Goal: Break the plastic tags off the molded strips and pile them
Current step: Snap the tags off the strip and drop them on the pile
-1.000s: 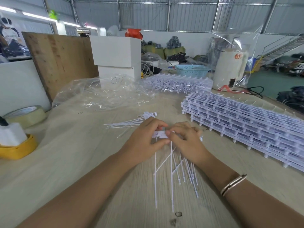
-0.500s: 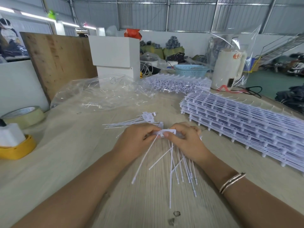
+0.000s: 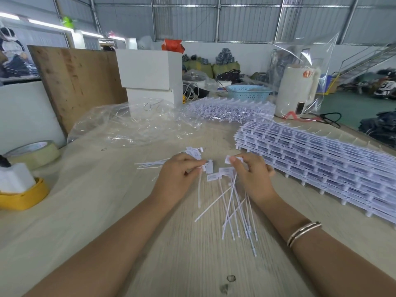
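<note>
My left hand pinches one white plastic tag by its head, its thin tail hanging down toward me. My right hand holds a bunch of tags by their heads, the tails fanned out over the table toward me. The two hands are a short gap apart. A small pile of separated tags lies just behind my left hand. A tall stack of molded strips lies to the right, and a second heap of strips sits farther back.
A crumpled clear plastic bag lies at the back left. A tape roll and a yellow holder sit at the left edge. White boxes, a blue basket and a white kettle stand behind.
My hands, pressed together a second ago, have pulled apart. One tag has come away from the bunch in my left hand, and the bunch has spread out.
</note>
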